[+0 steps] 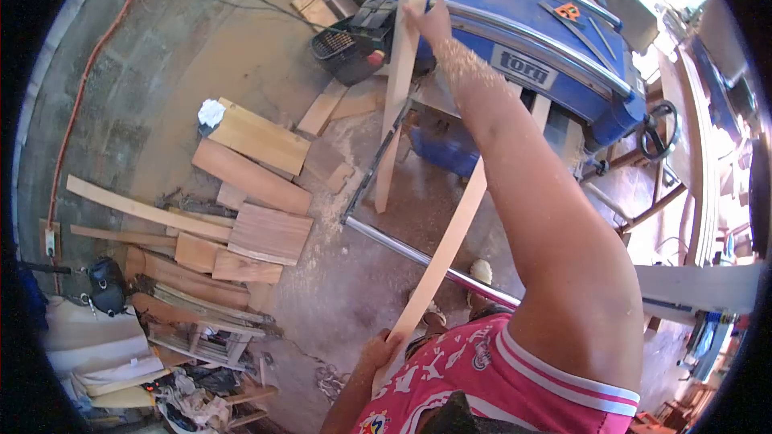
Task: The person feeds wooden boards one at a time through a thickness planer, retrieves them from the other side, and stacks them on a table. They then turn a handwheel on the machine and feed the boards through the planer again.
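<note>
You get one wide fisheye view, head-worn, facing forward and steeply down. Corners round off to black. Your pink jersey [482, 354] crosses the bottom edge, very near. Your left hand [380, 349] sits low, close by; your right hand [433, 26] is up top, farther out. Concrete floor [315, 301] spans mid-frame; blue woodworking machine [511, 2] stands beyond, upper right.

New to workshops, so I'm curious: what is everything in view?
machine: one, blue, upper right
tool: one, orange-handled, on machine
post: one, pale, top centre
strip: one, pale, centre
rails: several, silver, machine and centre
crate: one, black, top centre
wheel: one, black, right
boards: many, brownish, left floor
cable: one, orange, far left
pouch: one, black, lower left
clutter: uncounted, mixed, edges
shirt: one, pink, bottom
left hand: one, bare, on strip
right hand: one, bare, touching post
</note>
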A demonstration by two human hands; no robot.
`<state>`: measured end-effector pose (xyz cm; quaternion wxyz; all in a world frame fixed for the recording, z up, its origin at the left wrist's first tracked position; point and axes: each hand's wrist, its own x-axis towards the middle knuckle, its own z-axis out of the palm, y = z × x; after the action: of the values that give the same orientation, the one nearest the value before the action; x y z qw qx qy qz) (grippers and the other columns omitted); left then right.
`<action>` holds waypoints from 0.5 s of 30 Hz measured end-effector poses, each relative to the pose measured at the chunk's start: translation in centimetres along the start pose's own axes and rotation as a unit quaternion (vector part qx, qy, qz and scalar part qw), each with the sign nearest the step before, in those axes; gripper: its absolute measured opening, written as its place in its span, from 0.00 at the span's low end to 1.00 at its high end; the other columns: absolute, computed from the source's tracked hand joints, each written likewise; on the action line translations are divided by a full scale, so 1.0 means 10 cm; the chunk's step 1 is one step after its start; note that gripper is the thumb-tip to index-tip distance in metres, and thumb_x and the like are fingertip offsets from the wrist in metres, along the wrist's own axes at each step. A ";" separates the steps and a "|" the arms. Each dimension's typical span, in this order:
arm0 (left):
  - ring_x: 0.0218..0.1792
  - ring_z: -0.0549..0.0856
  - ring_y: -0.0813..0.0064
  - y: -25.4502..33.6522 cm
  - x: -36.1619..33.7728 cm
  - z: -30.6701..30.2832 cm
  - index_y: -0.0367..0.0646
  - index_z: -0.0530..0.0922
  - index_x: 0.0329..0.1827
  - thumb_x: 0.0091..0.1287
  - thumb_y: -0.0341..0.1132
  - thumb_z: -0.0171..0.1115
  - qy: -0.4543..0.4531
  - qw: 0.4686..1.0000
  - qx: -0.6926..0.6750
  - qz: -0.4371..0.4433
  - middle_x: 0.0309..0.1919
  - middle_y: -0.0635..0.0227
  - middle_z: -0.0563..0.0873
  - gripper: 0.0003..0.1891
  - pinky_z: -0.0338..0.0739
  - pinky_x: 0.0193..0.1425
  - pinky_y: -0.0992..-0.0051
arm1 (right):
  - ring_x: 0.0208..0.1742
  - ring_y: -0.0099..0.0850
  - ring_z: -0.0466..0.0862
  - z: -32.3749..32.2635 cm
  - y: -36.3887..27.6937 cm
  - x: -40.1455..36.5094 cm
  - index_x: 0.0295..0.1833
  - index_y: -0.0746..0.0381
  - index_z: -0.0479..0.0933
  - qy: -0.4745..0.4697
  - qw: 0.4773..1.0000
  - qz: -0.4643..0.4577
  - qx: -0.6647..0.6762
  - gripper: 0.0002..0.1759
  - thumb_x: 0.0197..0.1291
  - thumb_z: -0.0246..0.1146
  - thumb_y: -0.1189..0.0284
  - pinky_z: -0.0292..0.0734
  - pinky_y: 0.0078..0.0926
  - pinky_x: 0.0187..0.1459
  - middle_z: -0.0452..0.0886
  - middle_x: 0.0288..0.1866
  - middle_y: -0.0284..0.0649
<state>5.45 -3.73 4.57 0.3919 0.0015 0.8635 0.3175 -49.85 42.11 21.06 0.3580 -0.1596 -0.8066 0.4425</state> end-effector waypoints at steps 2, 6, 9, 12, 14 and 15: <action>0.50 0.82 0.41 0.04 0.00 0.05 0.37 0.80 0.53 0.67 0.61 0.53 0.001 1.000 0.001 -0.027 0.45 0.41 0.84 0.32 0.75 0.52 0.51 | 0.56 0.55 0.80 0.23 0.07 0.22 0.63 0.79 0.64 -0.069 0.997 0.025 0.009 0.51 0.49 0.72 0.47 0.77 0.41 0.55 0.78 0.55 0.64; 0.52 0.81 0.42 0.28 0.09 -0.02 0.36 0.80 0.52 0.67 0.60 0.54 -0.030 0.998 0.013 -0.048 0.47 0.42 0.84 0.31 0.76 0.55 0.54 | 0.52 0.54 0.83 0.43 0.02 0.12 0.57 0.74 0.69 -0.055 0.994 0.071 -0.070 0.43 0.50 0.71 0.47 0.79 0.41 0.52 0.82 0.49 0.60; 0.50 0.82 0.42 0.52 0.06 -0.08 0.36 0.80 0.50 0.67 0.58 0.53 -0.032 0.996 -0.053 -0.071 0.46 0.42 0.84 0.30 0.76 0.54 0.53 | 0.52 0.51 0.83 0.36 -0.37 -0.33 0.52 0.70 0.72 -0.028 0.995 0.070 -0.070 0.34 0.53 0.70 0.51 0.78 0.40 0.52 0.82 0.48 0.56; 0.48 0.83 0.42 0.57 0.17 -0.05 0.38 0.81 0.50 0.67 0.59 0.52 -0.017 0.998 -0.017 -0.050 0.46 0.42 0.84 0.30 0.76 0.52 0.53 | 0.46 0.43 0.84 0.33 -0.89 -0.98 0.49 0.70 0.71 -0.137 0.986 -0.056 0.072 0.32 0.53 0.70 0.53 0.78 0.38 0.48 0.82 0.45 0.54; 0.47 0.83 0.42 0.60 0.21 -0.04 0.38 0.81 0.50 0.68 0.60 0.51 -0.013 0.999 -0.051 0.007 0.44 0.43 0.84 0.30 0.76 0.52 0.53 | 0.43 0.36 0.83 0.40 -1.29 -1.57 0.49 0.69 0.72 -0.211 0.959 -0.107 0.158 0.27 0.56 0.69 0.57 0.77 0.33 0.45 0.81 0.42 0.49; 0.47 0.83 0.41 0.60 0.20 -0.04 0.38 0.80 0.50 0.68 0.61 0.50 -0.018 0.995 -0.066 0.067 0.43 0.43 0.85 0.31 0.76 0.52 0.53 | 0.42 0.32 0.81 0.46 -1.50 -1.93 0.49 0.68 0.72 -0.243 0.938 -0.123 0.213 0.25 0.58 0.69 0.59 0.77 0.30 0.44 0.80 0.40 0.46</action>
<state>2.27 1.33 6.68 0.3844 0.0388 0.8313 0.3996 -38.89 19.90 23.39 0.2282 0.1339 -0.7690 0.5819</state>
